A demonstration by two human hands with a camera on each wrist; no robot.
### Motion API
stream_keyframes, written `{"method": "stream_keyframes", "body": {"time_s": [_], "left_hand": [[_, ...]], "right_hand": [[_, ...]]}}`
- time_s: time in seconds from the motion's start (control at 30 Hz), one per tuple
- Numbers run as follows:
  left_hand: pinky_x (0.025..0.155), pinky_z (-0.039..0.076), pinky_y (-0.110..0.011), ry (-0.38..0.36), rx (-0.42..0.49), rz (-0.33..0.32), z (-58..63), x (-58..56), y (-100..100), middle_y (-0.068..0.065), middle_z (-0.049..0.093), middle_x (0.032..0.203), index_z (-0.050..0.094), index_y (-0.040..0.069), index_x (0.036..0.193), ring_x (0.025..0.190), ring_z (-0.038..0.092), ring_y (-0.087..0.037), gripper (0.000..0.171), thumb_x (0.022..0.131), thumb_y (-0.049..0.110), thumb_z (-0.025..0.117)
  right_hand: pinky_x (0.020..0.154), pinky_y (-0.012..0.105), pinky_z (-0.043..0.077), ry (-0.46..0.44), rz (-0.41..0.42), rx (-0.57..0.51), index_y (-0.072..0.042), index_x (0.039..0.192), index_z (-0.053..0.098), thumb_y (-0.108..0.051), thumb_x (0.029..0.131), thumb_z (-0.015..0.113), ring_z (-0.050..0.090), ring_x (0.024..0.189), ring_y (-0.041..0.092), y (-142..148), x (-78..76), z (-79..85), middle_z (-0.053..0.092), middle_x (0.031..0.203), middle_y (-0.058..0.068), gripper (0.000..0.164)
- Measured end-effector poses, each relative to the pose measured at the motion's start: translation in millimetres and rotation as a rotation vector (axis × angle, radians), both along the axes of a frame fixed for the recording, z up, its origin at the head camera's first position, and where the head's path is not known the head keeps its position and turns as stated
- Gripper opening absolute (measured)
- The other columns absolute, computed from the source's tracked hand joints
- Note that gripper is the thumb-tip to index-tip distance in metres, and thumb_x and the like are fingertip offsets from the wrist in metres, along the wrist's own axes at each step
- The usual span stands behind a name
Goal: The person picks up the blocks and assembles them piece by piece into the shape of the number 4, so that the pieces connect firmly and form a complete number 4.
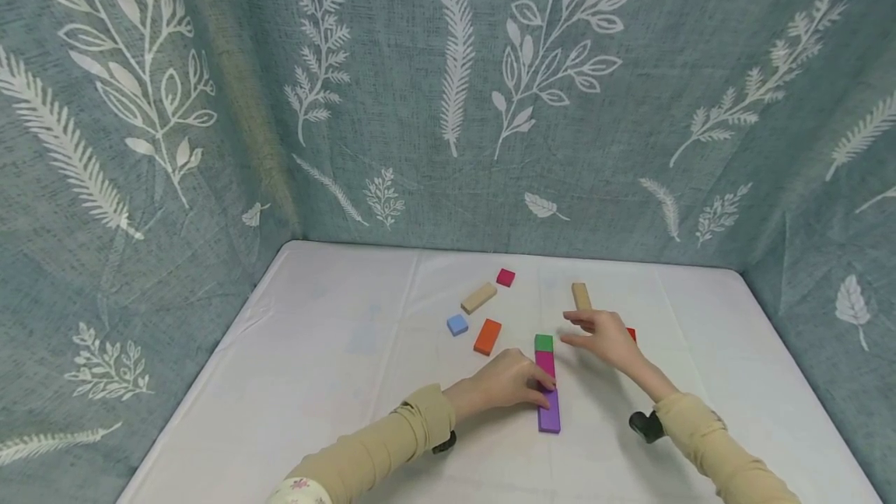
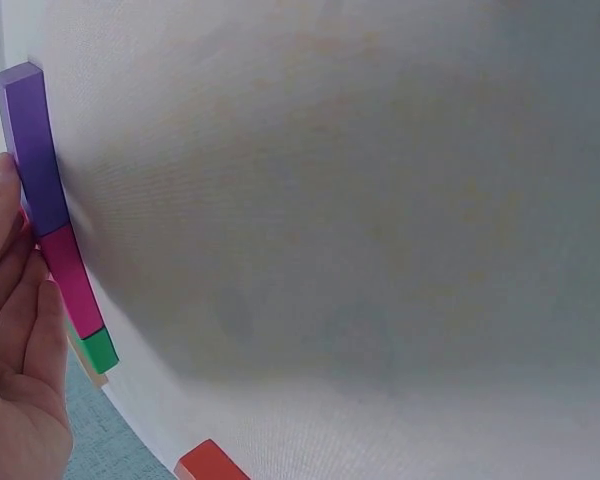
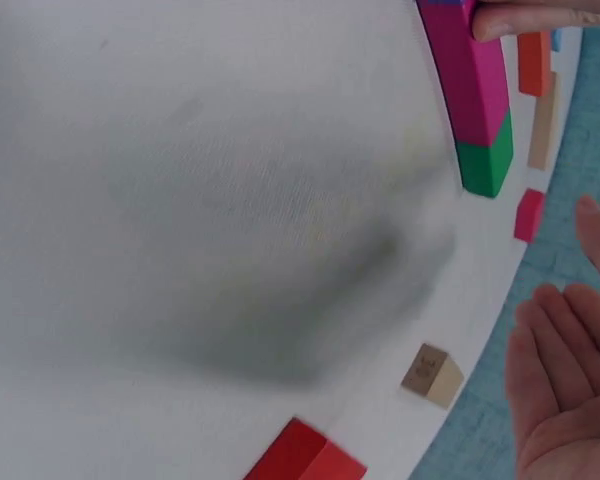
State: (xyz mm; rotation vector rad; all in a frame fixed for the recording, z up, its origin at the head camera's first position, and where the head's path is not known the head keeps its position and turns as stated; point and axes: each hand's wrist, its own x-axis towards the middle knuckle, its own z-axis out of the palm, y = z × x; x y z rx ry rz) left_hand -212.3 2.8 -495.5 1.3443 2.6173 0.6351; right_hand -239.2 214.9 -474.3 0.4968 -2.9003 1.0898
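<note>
I have my left grip [image 1: 509, 379], fingers loosely extended, touching where the smooth, oblong purple block [image 1: 549, 420] meets the pink block [image 1: 544, 362]; my right grip [image 1: 603, 335] hangs parted beside the green block [image 1: 544, 343].

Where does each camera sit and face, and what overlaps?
Head: worn there, facing forward and down at the table; left hand, right hand and sleeves show.
Left wrist: worn there, facing the table; left hand at left edge.
Right wrist: worn there, facing the table; right hand lower right, left hand top right.
Wrist views share the green block.
</note>
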Motion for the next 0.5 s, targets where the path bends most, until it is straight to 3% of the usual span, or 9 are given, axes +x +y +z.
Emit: {"method": "stream_keyframes", "body": {"time_s": [0.27,0.5], "left_hand": [[0.074,0.040,-0.002,0.002,0.000,0.003,-1.0,-0.1,-0.4,0.012,0.074,0.096,0.076,0.020,0.102,0.085,0.065,0.006,0.027,0.079,0.034,0.075],[0.078,0.042,-0.005,0.001,0.003,0.000,-0.2,0.7,-0.5,0.011,0.074,0.096,0.075,0.020,0.102,0.087,0.066,0.005,0.027,0.079,0.033,0.075]], "right_hand": [[0.088,0.044,0.052,0.008,-0.101,-0.014,0.009,0.117,0.062,-0.014,0.083,0.072,0.062,0.106,0.041,18.3,0.6,3.6,0.065,0.115,0.025,0.042],[0.085,0.046,0.053,-0.008,-0.171,0.049,0.008,0.119,0.061,-0.017,0.083,0.072,0.063,0.105,0.042,31.7,4.5,7.2,0.063,0.118,0.027,0.045]]}}
